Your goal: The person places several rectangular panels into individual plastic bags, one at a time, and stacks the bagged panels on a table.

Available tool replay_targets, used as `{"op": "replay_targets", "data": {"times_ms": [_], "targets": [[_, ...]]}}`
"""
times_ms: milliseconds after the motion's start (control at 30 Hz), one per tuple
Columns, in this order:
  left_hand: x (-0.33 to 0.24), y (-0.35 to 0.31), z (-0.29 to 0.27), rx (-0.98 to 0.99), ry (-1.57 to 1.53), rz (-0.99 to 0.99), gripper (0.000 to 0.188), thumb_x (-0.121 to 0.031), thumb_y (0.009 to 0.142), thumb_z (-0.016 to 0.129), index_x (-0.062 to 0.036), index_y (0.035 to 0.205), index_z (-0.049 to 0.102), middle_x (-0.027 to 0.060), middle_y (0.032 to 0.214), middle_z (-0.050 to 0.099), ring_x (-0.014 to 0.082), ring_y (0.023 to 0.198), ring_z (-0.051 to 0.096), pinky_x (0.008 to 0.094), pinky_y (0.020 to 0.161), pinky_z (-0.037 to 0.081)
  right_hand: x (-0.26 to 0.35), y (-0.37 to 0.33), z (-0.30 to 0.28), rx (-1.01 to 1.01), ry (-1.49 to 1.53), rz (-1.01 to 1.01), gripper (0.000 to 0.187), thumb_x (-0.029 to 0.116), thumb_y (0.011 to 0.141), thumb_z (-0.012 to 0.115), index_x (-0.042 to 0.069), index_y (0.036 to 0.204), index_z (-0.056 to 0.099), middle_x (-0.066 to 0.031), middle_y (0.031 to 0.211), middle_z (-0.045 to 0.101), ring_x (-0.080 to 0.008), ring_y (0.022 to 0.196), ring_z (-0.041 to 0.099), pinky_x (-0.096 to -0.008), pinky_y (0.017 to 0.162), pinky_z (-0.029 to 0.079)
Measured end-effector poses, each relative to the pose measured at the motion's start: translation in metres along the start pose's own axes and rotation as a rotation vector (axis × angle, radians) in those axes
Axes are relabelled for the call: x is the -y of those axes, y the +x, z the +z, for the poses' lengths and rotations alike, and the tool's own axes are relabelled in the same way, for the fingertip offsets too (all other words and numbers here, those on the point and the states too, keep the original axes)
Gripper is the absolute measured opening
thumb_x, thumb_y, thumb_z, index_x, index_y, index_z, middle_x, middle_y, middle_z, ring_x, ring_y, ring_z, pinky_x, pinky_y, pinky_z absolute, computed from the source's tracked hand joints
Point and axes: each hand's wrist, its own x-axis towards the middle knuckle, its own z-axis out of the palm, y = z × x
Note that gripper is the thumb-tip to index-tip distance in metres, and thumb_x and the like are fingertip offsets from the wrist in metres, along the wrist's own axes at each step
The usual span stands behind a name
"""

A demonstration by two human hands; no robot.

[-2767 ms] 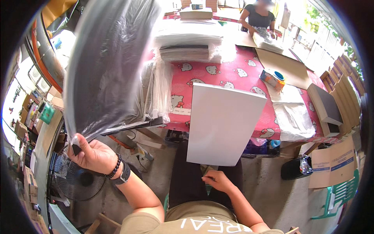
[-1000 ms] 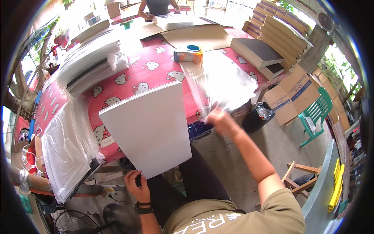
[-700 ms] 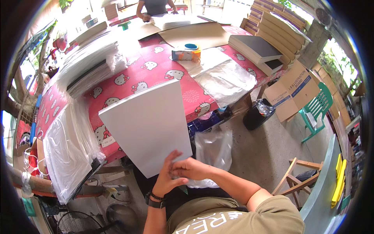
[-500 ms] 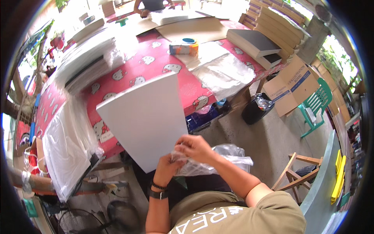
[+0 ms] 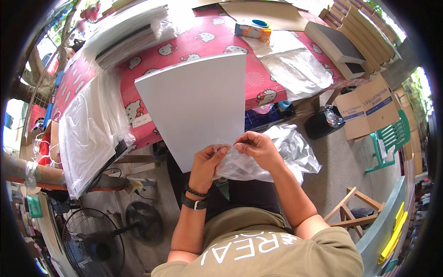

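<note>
A clear plastic bag (image 5: 294, 150) hangs crumpled in front of me, over my lap. My left hand (image 5: 207, 162) pinches its edge between thumb and fingers. A short way to the right, my right hand (image 5: 259, 150) pinches the same plastic edge, with a small stretch of film between the two. Just beyond my hands, a stack of large white boards (image 5: 196, 104) leans from my lap onto the table edge. Its lower right part is seen behind the plastic and my hands.
The pink patterned table (image 5: 166, 48) carries a tape roll (image 5: 253, 31), flat plastic bags (image 5: 295, 69) and dark-topped boards (image 5: 334, 41). More plastic sleeves (image 5: 90, 134) droop over its left edge. A fan (image 5: 92, 240) stands lower left; a black bin (image 5: 318, 124) and green chair (image 5: 392, 138) are right.
My hands have moved apart from each other, and the bag's edge now shows between them. The bag is spread wider to the right. My view has shifted, so the table sits higher in it.
</note>
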Motion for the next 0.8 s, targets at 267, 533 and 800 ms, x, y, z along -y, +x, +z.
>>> {"op": "replay_targets", "data": {"times_ms": [267, 533, 800], "targets": [[0.01, 0.004, -0.009, -0.122, 0.122, 0.161, 0.021, -0.021, 0.082, 0.06, -0.0024, 0.073, 0.056, -0.0065, 0.063, 0.047, 0.001, 0.058, 0.039, 0.0175, 0.048, 0.029, -0.002, 0.002, 0.016, -0.018, -0.224, -0.006, 0.011, 0.01, 0.079, 0.06, -0.001, 0.078, 0.057, 0.0005, 0.06, 0.051, -0.0057, 0.056, 0.045, -0.0215, 0.051, 0.038], [0.005, -0.014, -0.008, 0.199, -0.401, 0.286, 0.033, -0.034, 0.077, 0.063, -0.0042, 0.072, 0.05, -0.0038, 0.062, 0.047, 0.0059, 0.059, 0.043, 0.0182, 0.055, 0.036, -0.024, 0.004, 0.003, 0.271, 0.415, 0.075, 0.019, 0.019, 0.088, 0.048, 0.001, 0.082, 0.052, -0.0025, 0.071, 0.051, -0.0065, 0.069, 0.048, -0.0193, 0.062, 0.038], [-0.002, -0.016, -0.06, 0.507, 0.219, -0.25, 0.06, -0.023, 0.07, 0.071, -0.0015, 0.117, 0.039, 0.003, 0.085, 0.053, 0.0081, 0.073, 0.048, 0.0212, 0.066, 0.039, 0.017, 0.002, 0.016, 0.294, 0.929, 0.013, 0.026, 0.029, 0.089, 0.043, 0.005, 0.08, 0.045, -0.0051, 0.068, 0.047, -0.015, 0.06, 0.042, -0.0273, 0.057, 0.039]]}}
